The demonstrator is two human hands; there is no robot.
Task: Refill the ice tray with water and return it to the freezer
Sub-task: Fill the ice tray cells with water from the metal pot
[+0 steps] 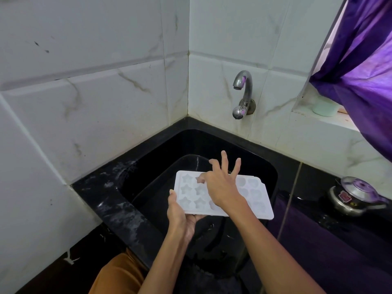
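Observation:
A white ice tray (pixel 257 200) with star-shaped and rounded moulds hangs level over the black sink (pixel 165 149). My left hand (pixel 180 215) grips its near-left corner from below, thumb on the rim. My right hand (pixel 220 183) lies over the tray's middle, fingers spread, thumb and forefinger down in one mould. The chrome wall tap (pixel 242 92) stands beyond the sink on the right wall, with no water running from it. The freezer is out of view.
White marble-look tiles close in the corner at left and back. A black stone counter (pixel 114 200) rims the sink. A steel pressure cooker (pixel 356 198) sits on the counter at right. A purple curtain (pixel 364 71) hangs over a sill holding a pale cup (pixel 324 107).

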